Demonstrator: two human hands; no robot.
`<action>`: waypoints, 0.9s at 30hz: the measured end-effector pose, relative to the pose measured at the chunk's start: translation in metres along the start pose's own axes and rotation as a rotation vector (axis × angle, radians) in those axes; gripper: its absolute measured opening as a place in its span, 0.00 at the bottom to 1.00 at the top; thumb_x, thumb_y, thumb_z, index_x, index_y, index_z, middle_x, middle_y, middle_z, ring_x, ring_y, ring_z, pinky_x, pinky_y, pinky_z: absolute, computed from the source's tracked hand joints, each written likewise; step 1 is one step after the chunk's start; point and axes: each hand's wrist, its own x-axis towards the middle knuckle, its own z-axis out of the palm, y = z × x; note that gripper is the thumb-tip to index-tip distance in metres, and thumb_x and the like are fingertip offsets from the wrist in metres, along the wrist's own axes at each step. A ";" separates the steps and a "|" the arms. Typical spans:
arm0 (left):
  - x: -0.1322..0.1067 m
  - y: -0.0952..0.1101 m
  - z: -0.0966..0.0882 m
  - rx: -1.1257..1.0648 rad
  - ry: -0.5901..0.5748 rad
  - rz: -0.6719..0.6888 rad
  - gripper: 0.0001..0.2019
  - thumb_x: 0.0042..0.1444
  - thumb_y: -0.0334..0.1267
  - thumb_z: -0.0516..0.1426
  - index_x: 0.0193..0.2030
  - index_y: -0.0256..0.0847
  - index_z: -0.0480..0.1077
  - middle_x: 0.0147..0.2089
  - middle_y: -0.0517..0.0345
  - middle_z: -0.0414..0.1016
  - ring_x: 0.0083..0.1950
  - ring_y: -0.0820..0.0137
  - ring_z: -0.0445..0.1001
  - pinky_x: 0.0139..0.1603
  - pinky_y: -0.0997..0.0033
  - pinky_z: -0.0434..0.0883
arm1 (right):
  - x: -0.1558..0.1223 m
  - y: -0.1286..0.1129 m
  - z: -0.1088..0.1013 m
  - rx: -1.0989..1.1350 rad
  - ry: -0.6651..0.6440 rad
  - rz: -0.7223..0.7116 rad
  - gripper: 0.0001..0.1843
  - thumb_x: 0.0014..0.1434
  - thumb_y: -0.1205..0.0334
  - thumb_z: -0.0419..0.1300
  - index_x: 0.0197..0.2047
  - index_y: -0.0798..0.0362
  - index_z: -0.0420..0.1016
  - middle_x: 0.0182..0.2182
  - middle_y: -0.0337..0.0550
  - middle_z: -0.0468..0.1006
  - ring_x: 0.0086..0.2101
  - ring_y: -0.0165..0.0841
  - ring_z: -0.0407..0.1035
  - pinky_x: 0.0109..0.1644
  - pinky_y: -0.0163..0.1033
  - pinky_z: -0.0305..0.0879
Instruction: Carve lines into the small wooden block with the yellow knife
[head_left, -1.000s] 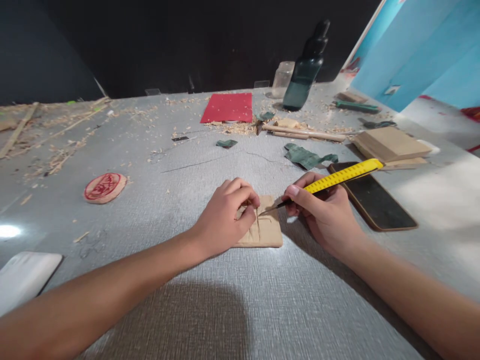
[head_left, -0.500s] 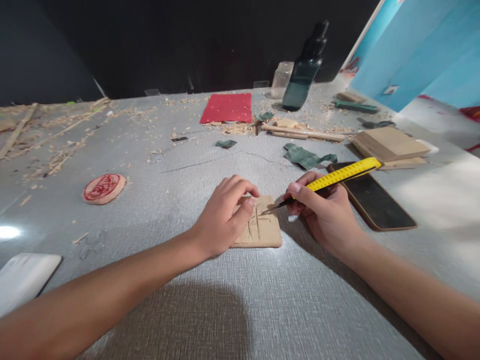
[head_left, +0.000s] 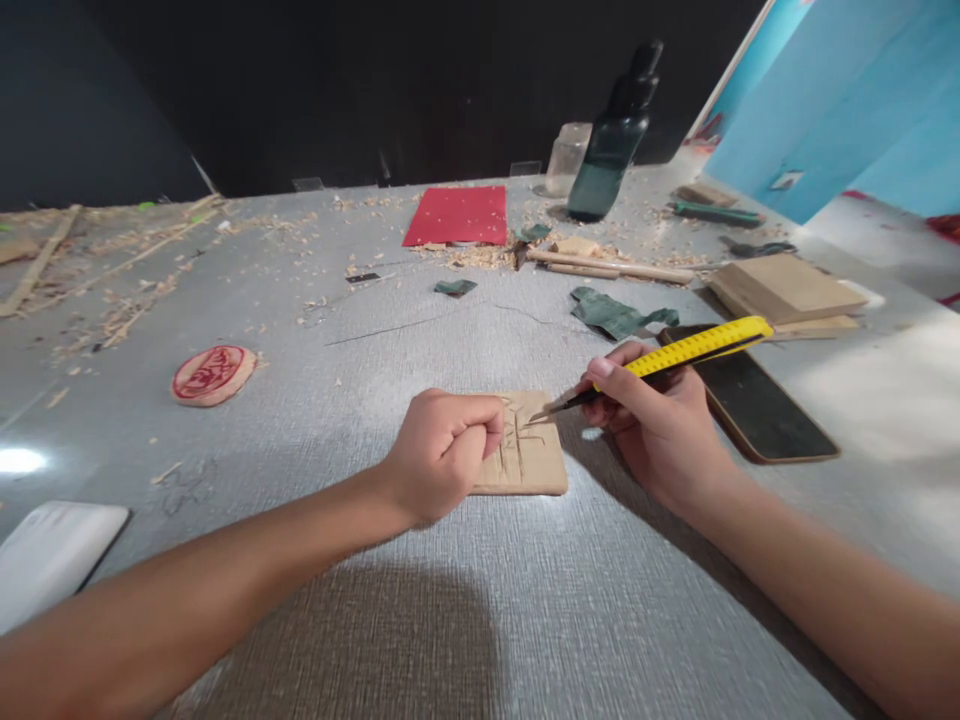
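Observation:
A thin tan wooden block (head_left: pixel 536 465) with straight lines cut into its face lies flat on the grey table. My left hand (head_left: pixel 450 450) is curled into a fist over the block's left part, hiding that side; nothing shows inside the fingers. In my right hand (head_left: pixel 660 410) is a yellow utility knife (head_left: pixel 694 348), held like a pen with its handle slanting up to the right. The blade's tip is at the carved lines near the upper middle of the block; whether it presses into the wood I cannot tell.
A dark phone (head_left: pixel 772 405) lies right of my right hand, below stacked wooden blocks (head_left: pixel 787 285). Green scraps (head_left: pixel 615 312), thin sticks (head_left: pixel 615 265), a red sheet (head_left: pixel 457 215) and a dark bottle (head_left: pixel 611 150) are beyond. Leftward are a red-marked wooden disc (head_left: pixel 214 375) and a white object (head_left: pixel 64 555).
My left hand has gone from loosely bent fingers to a closed fist on the block. My right hand and the knife have hardly moved; the view has shifted slightly.

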 end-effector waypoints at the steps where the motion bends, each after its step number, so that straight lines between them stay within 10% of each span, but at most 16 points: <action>1: 0.000 0.000 0.000 0.016 -0.001 -0.012 0.09 0.48 0.25 0.46 0.20 0.38 0.57 0.17 0.66 0.54 0.19 0.80 0.52 0.22 0.73 0.50 | 0.000 0.000 0.000 0.003 0.005 -0.005 0.14 0.54 0.61 0.76 0.30 0.54 0.75 0.25 0.38 0.77 0.21 0.25 0.67 0.25 0.30 0.63; 27: 0.000 0.000 -0.001 0.023 0.045 -0.037 0.09 0.48 0.25 0.46 0.21 0.38 0.56 0.18 0.66 0.53 0.20 0.79 0.52 0.22 0.73 0.49 | -0.003 -0.002 -0.001 0.024 -0.082 -0.042 0.15 0.60 0.51 0.71 0.31 0.54 0.79 0.29 0.43 0.80 0.24 0.27 0.70 0.28 0.31 0.68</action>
